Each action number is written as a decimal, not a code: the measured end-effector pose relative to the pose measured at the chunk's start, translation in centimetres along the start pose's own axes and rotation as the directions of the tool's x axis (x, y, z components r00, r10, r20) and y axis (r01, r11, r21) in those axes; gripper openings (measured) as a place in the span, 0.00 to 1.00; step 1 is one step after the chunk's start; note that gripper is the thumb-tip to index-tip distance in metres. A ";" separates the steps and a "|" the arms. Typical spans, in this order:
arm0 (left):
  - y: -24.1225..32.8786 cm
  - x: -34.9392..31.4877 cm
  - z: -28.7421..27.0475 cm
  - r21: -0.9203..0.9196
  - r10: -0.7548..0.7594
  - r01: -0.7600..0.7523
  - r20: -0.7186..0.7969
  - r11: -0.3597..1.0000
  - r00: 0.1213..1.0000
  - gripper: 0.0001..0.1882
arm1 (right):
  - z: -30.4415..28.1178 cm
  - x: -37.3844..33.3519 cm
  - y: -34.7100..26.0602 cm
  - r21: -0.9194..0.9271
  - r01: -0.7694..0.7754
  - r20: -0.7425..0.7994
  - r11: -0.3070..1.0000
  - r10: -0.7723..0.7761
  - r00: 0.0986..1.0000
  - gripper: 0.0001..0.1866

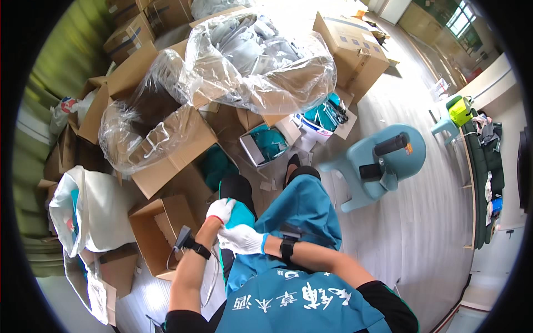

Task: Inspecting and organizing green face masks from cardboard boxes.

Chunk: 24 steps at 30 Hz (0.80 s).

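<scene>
A teal, flat, cloth-like piece (241, 216) is in front of my lap, over my dark trouser leg. My left hand (221, 210), in a white knit glove with a red cuff, is closed on its left edge. Just below, my right hand (243, 239), in a white glove with a blue cuff, is closed against the lower edge, its fingertips partly hidden. The piece's exact kind cannot be made out. Black bands circle both wrists, and a teal apron (300, 299) covers my front and knees.
Ahead, a large carton lined with clear plastic (266, 94) holds many grey packets. An opened plastic-lined carton (177, 139) and small boxes of teal pieces (268, 145) stand nearer. On the left are a brown carton (150, 233) and white sack (100, 211); right, a blue-green chair (383, 161).
</scene>
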<state>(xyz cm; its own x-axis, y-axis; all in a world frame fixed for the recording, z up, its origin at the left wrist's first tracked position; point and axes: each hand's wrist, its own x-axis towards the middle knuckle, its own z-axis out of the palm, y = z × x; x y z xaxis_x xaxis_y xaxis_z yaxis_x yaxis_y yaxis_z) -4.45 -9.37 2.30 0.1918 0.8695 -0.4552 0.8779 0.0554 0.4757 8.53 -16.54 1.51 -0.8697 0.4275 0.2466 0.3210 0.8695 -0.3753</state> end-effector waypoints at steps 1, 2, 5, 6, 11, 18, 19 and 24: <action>0.2 0.4 0.7 -0.026 -0.114 0.114 0.006 0.993 0.993 0.26 | 0.6 -0.3 0.1 0.545 -0.150 -0.056 0.825 0.214 0.975 0.08; 0.4 0.6 1.4 -0.042 -0.241 0.240 -0.007 0.970 0.971 0.26 | 0.9 -0.9 0.3 0.259 -0.181 0.095 0.949 0.162 0.982 0.09; -0.2 1.0 2.2 0.056 -0.177 0.186 -0.131 0.981 0.975 0.28 | 0.3 -0.9 0.3 0.479 -0.136 0.084 0.867 0.108 0.991 0.09; -0.5 1.1 2.3 0.164 -0.061 0.081 -0.124 0.983 0.990 0.29 | -0.3 -0.6 0.4 0.538 -0.017 -0.003 0.843 0.023 1.000 0.08; -2.2 1.1 2.3 -0.141 -0.407 0.382 -0.349 0.913 0.844 0.33 | -3.2 1.6 0.9 0.885 -0.366 0.205 0.288 0.464 0.862 0.11; -3.4 2.5 4.6 -0.248 -0.480 0.415 -0.544 0.875 0.688 0.34 | -4.7 1.4 1.5 0.695 -0.719 0.594 -0.026 0.584 0.553 0.19; -3.6 2.8 4.8 -0.242 -0.475 0.411 -0.517 0.879 0.712 0.34 | -4.8 1.3 1.5 0.738 -0.606 0.254 0.298 0.709 0.658 0.19; -4.0 3.6 5.4 -0.265 -0.469 0.387 -0.481 0.883 0.740 0.34 | -6.5 -0.5 2.3 0.704 -0.669 0.310 0.237 0.745 0.590 0.18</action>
<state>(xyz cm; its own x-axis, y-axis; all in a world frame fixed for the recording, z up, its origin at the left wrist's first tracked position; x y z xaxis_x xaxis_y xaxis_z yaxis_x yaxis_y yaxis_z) -4.92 -9.15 -5.35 -0.4812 0.8540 -0.1979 0.7333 0.5158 0.4430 12.13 -13.16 6.33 -0.3901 0.8239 -0.4110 0.3944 -0.2538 -0.8832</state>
